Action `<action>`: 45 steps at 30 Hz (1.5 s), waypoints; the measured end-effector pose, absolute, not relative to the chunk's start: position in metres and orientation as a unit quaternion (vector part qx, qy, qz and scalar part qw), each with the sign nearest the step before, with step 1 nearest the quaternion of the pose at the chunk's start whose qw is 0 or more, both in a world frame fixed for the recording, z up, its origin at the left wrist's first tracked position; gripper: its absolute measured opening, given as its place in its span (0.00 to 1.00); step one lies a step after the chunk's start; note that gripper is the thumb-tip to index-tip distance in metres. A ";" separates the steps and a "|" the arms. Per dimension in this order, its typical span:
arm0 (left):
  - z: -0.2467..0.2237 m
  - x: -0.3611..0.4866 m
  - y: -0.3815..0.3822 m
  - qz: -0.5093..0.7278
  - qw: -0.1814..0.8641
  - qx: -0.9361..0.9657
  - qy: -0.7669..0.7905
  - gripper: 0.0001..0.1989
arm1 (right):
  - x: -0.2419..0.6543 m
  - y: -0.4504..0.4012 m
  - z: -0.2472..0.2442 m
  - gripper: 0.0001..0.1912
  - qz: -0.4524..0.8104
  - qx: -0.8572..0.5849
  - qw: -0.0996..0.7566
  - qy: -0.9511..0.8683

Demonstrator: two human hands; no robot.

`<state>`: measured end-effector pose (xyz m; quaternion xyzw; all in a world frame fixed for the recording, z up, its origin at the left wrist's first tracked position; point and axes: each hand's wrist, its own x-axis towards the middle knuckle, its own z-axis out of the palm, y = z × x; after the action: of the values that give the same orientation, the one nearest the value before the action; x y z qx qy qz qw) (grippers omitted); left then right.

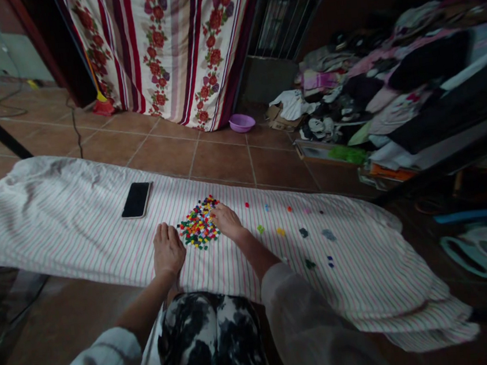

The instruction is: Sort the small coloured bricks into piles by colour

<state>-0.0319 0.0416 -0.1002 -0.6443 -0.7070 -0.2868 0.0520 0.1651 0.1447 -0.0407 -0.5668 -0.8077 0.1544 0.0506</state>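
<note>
A heap of tiny multicoloured pieces (pixel 199 224) lies on a striped cloth (pixel 74 223) spread on the floor. They look like small plastic beads or tiles in red, yellow, green and blue. My left hand (pixel 167 249) rests palm down just left of the heap, fingers spread a little and nothing visible in it. My right hand (pixel 228 222) sits at the heap's right edge, fingertips on or beside the pieces. Whether those fingers pinch anything is hidden. Small separate groups of single-coloured pieces (pixel 303 232) are scattered on the cloth to the right.
A black smartphone (pixel 136 199) lies on the cloth left of the heap. My knees in patterned black-and-white fabric (pixel 210 343) are directly below my hands. Brown floor tiles lie beyond the cloth, with a purple bowl (pixel 242 123) and a large pile of clothes (pixel 389 80) at the back right.
</note>
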 end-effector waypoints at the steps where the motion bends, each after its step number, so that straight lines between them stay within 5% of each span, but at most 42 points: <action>1: -0.101 -0.032 0.042 -0.289 0.053 -0.643 -0.707 0.16 | 0.164 0.145 -0.040 0.12 0.151 -0.565 0.047 -0.809; 34: -0.098 -0.030 0.041 -0.292 0.025 -0.641 -0.709 0.16 | 0.121 0.164 -0.041 0.12 0.142 -0.603 0.081 -0.781; 45: -0.100 -0.032 0.042 -0.298 0.049 -0.642 -0.704 0.16 | 0.142 0.159 -0.052 0.08 0.195 -0.586 0.222 -0.754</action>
<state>-0.0317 0.0416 -0.1000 -0.6422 -0.7045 -0.2983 0.0488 0.1424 0.1594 -0.0522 -0.5863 -0.7542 0.1949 0.2222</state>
